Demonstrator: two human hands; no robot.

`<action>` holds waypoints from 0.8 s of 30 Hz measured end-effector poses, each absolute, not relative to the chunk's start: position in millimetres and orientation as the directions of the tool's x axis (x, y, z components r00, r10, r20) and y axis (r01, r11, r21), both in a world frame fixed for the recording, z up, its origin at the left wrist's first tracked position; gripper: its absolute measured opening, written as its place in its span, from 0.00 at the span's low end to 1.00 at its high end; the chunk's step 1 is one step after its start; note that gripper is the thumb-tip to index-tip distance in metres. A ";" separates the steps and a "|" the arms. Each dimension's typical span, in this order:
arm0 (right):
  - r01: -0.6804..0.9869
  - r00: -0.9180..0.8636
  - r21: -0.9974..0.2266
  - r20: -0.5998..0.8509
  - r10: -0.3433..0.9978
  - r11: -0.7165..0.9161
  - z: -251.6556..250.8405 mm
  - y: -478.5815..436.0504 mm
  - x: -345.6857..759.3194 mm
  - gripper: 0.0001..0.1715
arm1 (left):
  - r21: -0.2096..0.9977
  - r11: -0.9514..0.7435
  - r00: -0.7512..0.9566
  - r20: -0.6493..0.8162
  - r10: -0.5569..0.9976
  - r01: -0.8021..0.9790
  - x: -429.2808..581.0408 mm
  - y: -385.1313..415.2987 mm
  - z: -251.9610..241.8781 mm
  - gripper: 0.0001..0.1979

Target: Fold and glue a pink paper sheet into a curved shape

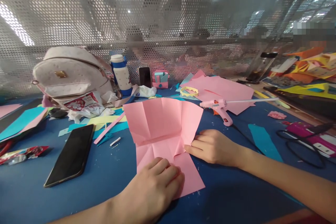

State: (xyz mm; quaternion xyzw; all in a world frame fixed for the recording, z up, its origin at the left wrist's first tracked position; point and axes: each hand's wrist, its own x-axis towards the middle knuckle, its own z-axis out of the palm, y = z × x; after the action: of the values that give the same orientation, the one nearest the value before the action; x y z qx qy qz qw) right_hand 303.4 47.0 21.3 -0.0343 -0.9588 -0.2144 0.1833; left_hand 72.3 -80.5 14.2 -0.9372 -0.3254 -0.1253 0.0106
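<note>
A sheet of pink paper [164, 119] with several creases lies in front of me, its far part standing up and curving toward me. My left hand [160, 189] rests on the near part of the sheet, fingers curled down and pressed together on it. At the sheet's right edge, my right hand [210, 147] has its fingers closed on a small folded-up flap. The thumbs of both hands are mostly hidden. Beyond my right hand lies a pink hot glue gun [219, 108] with a long glue stick out of its back.
A black phone [72, 154] lies at the left. Behind stand a pale backpack [73, 73] and a white-and-blue bottle [121, 75]. More pink paper [223, 89] is spread at the back. A purple power strip [309, 138] with a black cable sits right, near a blue paper strip [265, 141].
</note>
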 end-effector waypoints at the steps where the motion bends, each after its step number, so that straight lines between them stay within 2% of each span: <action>1: 0.141 -0.934 0.382 0.356 -0.004 0.913 20.5 47.7 304.3 0.15 | 0.062 -0.787 0.757 0.233 0.610 0.614 71.9 -79.9 13.8 0.16; 8: 0.157 -0.944 0.322 0.326 0.047 0.934 20.0 47.2 306.7 0.15 | -0.006 -0.754 0.747 0.137 0.650 0.657 68.9 -76.4 15.3 0.23; 16: 0.164 -0.958 0.331 0.279 0.070 0.929 22.1 40.1 309.5 0.14 | 0.077 -0.742 0.742 0.037 0.670 0.666 66.7 -72.7 17.9 0.24; 24: 0.229 -0.954 0.244 0.250 0.167 0.942 27.0 37.6 309.2 0.16 | 0.101 -0.759 0.759 0.040 0.650 0.644 66.1 -71.0 15.8 0.24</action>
State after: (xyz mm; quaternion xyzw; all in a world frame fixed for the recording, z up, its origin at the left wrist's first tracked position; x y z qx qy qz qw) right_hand 309.2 37.6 27.0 -0.1012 -0.9789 -0.1365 0.1137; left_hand 66.1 -71.0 15.8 -0.9370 -0.3451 -0.0363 -0.0407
